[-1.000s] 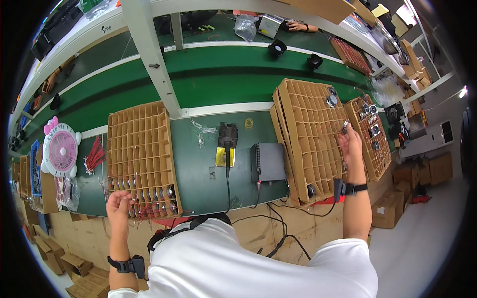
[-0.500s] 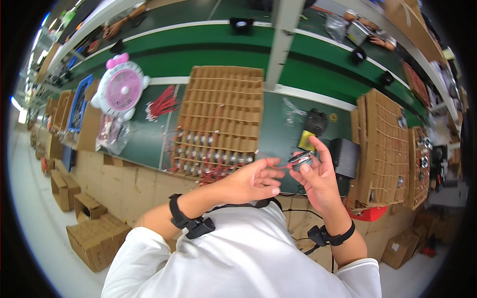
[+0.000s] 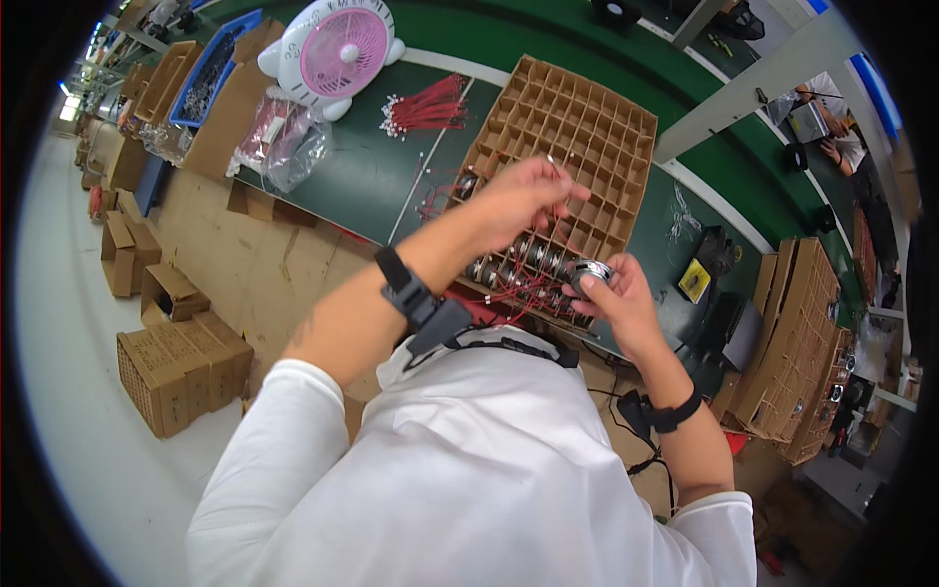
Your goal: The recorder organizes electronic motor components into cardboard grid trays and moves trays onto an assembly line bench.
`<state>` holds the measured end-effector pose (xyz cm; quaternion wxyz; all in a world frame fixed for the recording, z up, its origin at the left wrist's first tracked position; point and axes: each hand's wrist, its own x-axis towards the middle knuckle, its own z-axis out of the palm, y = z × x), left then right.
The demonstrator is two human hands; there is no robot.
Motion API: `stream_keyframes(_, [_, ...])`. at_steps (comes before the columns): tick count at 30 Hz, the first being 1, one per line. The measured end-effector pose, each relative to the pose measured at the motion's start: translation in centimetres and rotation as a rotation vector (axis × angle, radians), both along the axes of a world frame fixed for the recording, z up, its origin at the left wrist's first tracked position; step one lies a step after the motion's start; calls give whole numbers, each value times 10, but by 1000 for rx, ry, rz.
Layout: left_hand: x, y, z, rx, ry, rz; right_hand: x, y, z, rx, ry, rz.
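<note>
My right hand [image 3: 613, 298] grips a small round metal part [image 3: 587, 271] with thin red wires hanging from it. My left hand [image 3: 523, 196] is raised over a cardboard divider tray [image 3: 577, 127] and pinches a thin wire end with its fingers closed. The tray's near row holds several similar round metal parts [image 3: 518, 256] with red wires [image 3: 509, 293]. A black band sits on each wrist.
A pink and white desk fan [image 3: 337, 49] and a bundle of red cables [image 3: 425, 106] lie on the green bench [image 3: 372, 176]. More divider trays [image 3: 797, 333] stand at the right. Cardboard boxes [image 3: 176, 367] sit on the floor at the left. Another person's hands [image 3: 831, 147] work at the far side.
My view has swung left and tilted. My left hand has risen from beside the right hand to above the tray, drawing out a wire. My right hand keeps the round part.
</note>
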<state>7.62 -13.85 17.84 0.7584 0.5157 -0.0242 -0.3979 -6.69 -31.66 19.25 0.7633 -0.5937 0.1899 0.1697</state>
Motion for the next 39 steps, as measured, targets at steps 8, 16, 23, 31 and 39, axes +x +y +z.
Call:
stream_keyframes(8, [40,-19,17,54,-366,-96,36,8,-26,-281,56,175])
stream_keyframes(16, [36,-25,12,148,-392,-133,56,-6,-41,-104,118,341])
stream_keyframes(23, [35,-4,-13,200,-369,-68,69,-18,-55,-816,-448,432])
stream_keyframes(31, [43,3,-41,186,89,38,74,-14,-73,-804,-371,335])
stream_keyframes(39, [60,-20,-55,100,74,232,78,-15,-89,-272,-131,196])
